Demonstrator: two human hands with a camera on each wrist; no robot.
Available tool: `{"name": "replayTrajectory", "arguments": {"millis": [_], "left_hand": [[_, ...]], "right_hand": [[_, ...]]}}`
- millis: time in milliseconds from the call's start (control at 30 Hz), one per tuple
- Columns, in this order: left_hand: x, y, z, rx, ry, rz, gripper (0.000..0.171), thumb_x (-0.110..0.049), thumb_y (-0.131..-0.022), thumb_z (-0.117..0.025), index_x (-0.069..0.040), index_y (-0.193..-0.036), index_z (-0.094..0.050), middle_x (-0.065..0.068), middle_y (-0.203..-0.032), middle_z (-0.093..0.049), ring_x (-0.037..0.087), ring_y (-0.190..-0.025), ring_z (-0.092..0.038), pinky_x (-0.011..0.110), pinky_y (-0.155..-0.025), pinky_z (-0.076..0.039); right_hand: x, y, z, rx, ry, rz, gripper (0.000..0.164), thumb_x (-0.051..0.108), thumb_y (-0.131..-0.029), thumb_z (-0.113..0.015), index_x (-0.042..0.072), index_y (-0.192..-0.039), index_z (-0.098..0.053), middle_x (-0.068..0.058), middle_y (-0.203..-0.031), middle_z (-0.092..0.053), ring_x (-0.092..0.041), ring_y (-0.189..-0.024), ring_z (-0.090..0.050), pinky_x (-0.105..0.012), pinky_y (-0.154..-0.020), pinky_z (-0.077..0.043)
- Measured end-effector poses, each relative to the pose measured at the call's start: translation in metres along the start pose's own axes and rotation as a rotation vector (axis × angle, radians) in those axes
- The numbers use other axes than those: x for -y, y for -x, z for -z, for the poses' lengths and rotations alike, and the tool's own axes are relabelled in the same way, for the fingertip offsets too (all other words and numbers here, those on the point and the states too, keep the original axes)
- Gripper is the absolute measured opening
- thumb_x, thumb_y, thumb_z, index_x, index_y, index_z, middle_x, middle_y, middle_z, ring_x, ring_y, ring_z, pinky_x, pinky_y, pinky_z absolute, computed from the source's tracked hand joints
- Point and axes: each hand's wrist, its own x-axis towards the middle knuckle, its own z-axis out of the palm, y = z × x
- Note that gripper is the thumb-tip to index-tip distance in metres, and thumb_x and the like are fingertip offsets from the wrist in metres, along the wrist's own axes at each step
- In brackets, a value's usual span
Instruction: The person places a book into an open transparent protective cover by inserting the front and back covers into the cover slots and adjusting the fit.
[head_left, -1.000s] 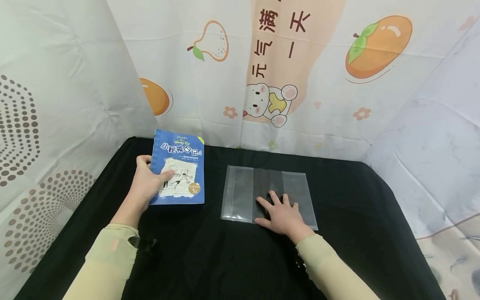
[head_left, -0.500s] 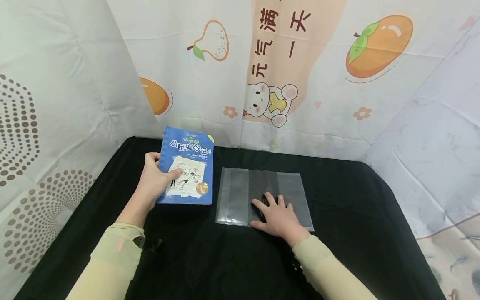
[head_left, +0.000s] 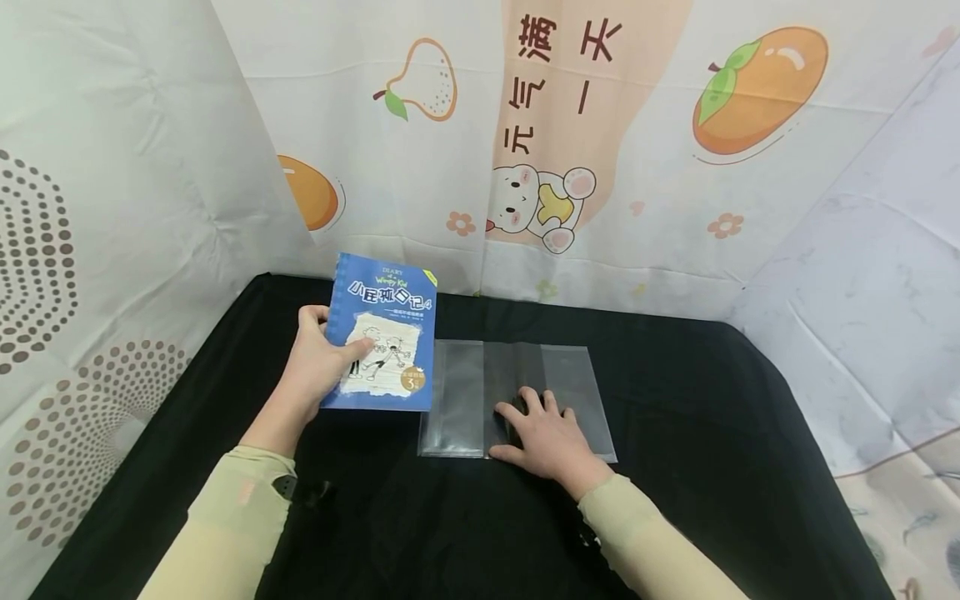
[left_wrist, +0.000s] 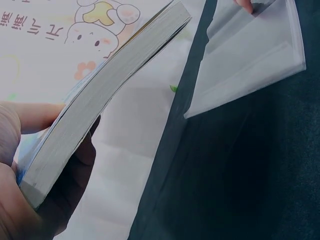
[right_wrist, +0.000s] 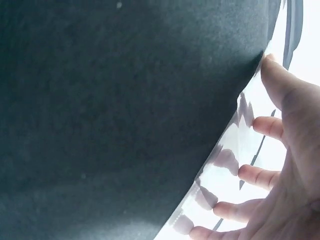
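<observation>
My left hand (head_left: 315, 367) grips a blue paperback book (head_left: 397, 333) by its left side, thumb across the front cover and fingers behind. The left wrist view shows the page edges of the book (left_wrist: 95, 95), slightly bent, raised off the table. My right hand (head_left: 547, 437) lies with fingers spread on a clear plastic book cover (head_left: 456, 408), which is laid flat and opened out. In the right wrist view the fingertips (right_wrist: 252, 172) touch the shiny plastic. The book's right edge overlaps the cover's left end in the head view.
A black cloth (head_left: 420, 517) covers the table. White printed curtains (head_left: 360, 192) hang behind it and along both sides. A small dark device (head_left: 285, 486) sits at the left sleeve's cuff.
The book in my left hand has moved right. My right hand has slid the plastic cover to the left, so the book overlaps the cover's left end in the head view.
</observation>
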Motion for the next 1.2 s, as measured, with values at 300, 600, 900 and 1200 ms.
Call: {"name": "replayTrajectory", "arguments": {"millis": [300, 600, 900, 1200], "left_hand": [[-0.004, 0.003, -0.006, 0.011, -0.002, -0.009, 0.070, -0.035, -0.087, -0.071, -0.021, -0.131, -0.018, 0.013, -0.122, -0.045, 0.027, -0.083, -0.065, 0.037, -0.062, -0.056], [-0.010, 0.007, -0.011, 0.030, 0.034, -0.008, 0.069, -0.032, -0.088, -0.071, -0.022, -0.131, -0.018, 0.014, -0.121, -0.046, 0.027, -0.081, -0.066, 0.037, -0.062, -0.058], [-0.016, 0.011, -0.022, 0.049, 0.070, -0.008, 0.071, -0.033, -0.088, -0.072, -0.023, -0.133, -0.018, 0.012, -0.121, -0.046, 0.027, -0.079, -0.068, 0.038, -0.061, -0.058], [-0.019, 0.015, -0.036, 0.084, 0.137, 0.013, 0.070, -0.030, -0.088, -0.072, -0.025, -0.133, -0.019, 0.011, -0.121, -0.045, 0.027, -0.080, -0.068, 0.039, -0.062, -0.059]], "right_hand": [[0.005, 0.001, 0.001, -0.017, -0.047, 0.026, 0.070, 0.069, -0.086, -0.052, 0.032, -0.144, -0.041, -0.016, -0.150, -0.028, -0.049, -0.131, -0.029, -0.067, -0.090, -0.040], [-0.007, 0.003, 0.012, -0.044, -0.045, 0.036, 0.072, 0.068, -0.088, -0.051, 0.030, -0.148, -0.036, -0.014, -0.152, -0.029, -0.050, -0.132, -0.030, -0.068, -0.092, -0.038], [-0.033, 0.005, 0.022, -0.034, -0.078, 0.010, 0.076, 0.062, -0.089, -0.055, 0.025, -0.151, -0.029, -0.016, -0.154, -0.028, -0.049, -0.132, -0.030, -0.072, -0.094, -0.034], [-0.069, 0.014, 0.025, -0.027, -0.075, -0.057, 0.078, 0.057, -0.089, -0.060, 0.022, -0.151, -0.030, -0.019, -0.154, -0.026, -0.050, -0.132, -0.027, -0.071, -0.089, -0.036]]}}
